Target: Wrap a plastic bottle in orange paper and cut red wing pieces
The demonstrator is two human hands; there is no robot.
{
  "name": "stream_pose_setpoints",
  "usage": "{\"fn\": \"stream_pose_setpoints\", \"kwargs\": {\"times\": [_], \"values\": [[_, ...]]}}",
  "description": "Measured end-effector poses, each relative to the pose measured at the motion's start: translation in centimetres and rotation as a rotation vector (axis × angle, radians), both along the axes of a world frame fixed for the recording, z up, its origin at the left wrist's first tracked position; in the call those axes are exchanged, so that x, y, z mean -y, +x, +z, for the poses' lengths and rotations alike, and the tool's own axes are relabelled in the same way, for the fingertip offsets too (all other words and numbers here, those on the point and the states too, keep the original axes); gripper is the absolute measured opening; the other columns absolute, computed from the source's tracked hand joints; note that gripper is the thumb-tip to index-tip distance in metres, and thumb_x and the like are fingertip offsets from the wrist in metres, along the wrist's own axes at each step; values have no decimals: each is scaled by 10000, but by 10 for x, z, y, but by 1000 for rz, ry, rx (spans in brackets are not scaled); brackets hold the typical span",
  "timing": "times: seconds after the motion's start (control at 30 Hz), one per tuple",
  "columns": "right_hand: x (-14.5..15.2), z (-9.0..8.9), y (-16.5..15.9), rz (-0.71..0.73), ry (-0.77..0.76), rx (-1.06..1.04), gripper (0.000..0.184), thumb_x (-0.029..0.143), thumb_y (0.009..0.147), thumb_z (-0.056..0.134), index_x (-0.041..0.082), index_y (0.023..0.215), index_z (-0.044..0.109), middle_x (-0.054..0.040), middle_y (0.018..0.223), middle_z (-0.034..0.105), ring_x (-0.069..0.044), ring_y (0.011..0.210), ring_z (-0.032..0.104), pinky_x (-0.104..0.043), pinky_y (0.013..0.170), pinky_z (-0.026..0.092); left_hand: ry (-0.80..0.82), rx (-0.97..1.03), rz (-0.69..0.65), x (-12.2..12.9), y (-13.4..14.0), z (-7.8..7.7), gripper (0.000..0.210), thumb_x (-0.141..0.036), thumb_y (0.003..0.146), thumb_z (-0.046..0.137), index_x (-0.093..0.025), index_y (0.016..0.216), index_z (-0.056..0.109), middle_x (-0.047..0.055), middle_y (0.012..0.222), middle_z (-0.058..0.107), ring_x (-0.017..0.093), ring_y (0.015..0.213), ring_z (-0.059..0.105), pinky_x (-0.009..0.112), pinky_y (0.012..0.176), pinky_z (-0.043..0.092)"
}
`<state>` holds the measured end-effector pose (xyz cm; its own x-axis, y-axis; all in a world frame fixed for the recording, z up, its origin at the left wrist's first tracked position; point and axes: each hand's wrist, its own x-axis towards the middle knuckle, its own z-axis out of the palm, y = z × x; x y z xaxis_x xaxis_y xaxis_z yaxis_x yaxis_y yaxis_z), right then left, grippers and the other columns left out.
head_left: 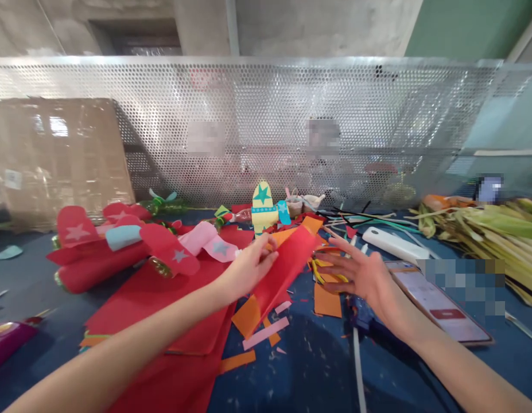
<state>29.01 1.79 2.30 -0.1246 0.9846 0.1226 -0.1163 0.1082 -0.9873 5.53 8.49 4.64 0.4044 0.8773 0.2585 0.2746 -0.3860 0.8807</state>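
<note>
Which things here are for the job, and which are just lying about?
Looks part of it: red sheet, in the left hand; orange piece, by the open right hand.

Looks just lying about: phone; cardboard; leafy bundle.

Bright light glares off cardboard point(63, 166) and perforated screen point(270, 103), while edges look stretched.

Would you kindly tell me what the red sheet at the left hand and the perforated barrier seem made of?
Red sheet: matte, perhaps felt, foam or paper; it looks thin, evenly coloured. Barrier: probably shiny metal, given its silvery glints and punched holes.
</note>
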Motion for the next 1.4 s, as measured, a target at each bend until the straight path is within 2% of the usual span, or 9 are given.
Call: {"fn": "stream_pose_setpoints", "kwargs": {"times": [0.2, 0.3, 0.47, 0.6, 0.8, 0.9, 1.07, 1.27, 1.4], "values": [[-1, -3, -5, -58, 28, 286, 657, 619, 814, 585, 317, 1347, 346, -119, 1358, 536, -252, 1267, 507, -422, 956, 487, -191, -55, -107, 25, -2, -24, 171, -371, 860, 535, -234, 864, 433, -94, 548, 383, 106, 494, 417, 220, 510, 321], [-4, -2, -3, -96, 110, 478, 431, 650, 855, 472, 255, 1014, 541, -85, 1157, 643, -259, 1126, 593, -386, 879, 513, -501, 89, -171, 32, -3, -34, 326, -469, 814, 609, -233, 971, 448, -62, 646, 530, 122, 552, 537, 220, 533, 385], [0, 0, -4, -168, 134, 720, 568, 638, 933, 250, 228, 673, 545, -43, 865, 674, -247, 943, 617, -364, 834, 461, -788, 180, -219, 47, -3, -48, 605, -515, 766, 685, -242, 1261, 471, 27, 875, 645, 197, 787, 668, 274, 636, 496], [10, 0, -12, -279, 182, 685, 598, 634, 948, 228, 226, 662, 560, -31, 742, 628, -209, 805, 600, -335, 791, 450, -829, 245, -410, 62, 0, -43, 647, -450, 749, 744, -263, 1313, 488, 99, 1331, 547, 265, 1230, 524, 373, 972, 456], [23, 2, -23, -320, 177, 737, 638, 656, 936, 189, 216, 907, 649, -97, 1009, 664, -245, 1048, 596, -395, 958, 421, -840, 278, -494, 78, 5, -39, 846, -345, 719, 797, -284, 1427, 337, 115, 1416, 500, 313, 1272, 504, 437, 1006, 449], [21, 3, -22, -260, 49, 566, 632, 616, 951, 166, 221, 1045, 650, -85, 1187, 632, -239, 1174, 549, -390, 1018, 401, -889, 302, -386, 80, 7, -44, 729, -333, 772, 753, -279, 1401, 389, 109, 1364, 558, 303, 1256, 526, 418, 974, 476], [10, 12, -10, -38, -182, 124, 367, 420, 936, 313, 211, 885, 610, -47, 833, 679, -199, 675, 651, -305, 608, 519, -1077, 475, -187, 76, 11, -47, 592, -382, 745, 765, -209, 1265, 542, 127, 1194, 674, 321, 1099, 640, 416, 880, 527], [4, 14, -6, -104, -174, 54, 412, 420, 922, 257, 208, 820, 596, -51, 806, 662, -184, 608, 613, -274, 525, 474, -1132, 594, -157, 73, 12, -47, 412, -303, 756, 763, -204, 1134, 635, 98, 1083, 719, 270, 980, 690, 382, 830, 547], [4, 7, -4, -181, -139, 199, 225, 374, 857, 455, 230, 835, 626, -20, 933, 679, -180, 711, 627, -263, 584, 478, -1176, 608, -191, 68, 9, -49, 299, -228, 723, 778, -171, 1001, 684, 71, 937, 743, 208, 834, 712, 328, 799, 554]]}}
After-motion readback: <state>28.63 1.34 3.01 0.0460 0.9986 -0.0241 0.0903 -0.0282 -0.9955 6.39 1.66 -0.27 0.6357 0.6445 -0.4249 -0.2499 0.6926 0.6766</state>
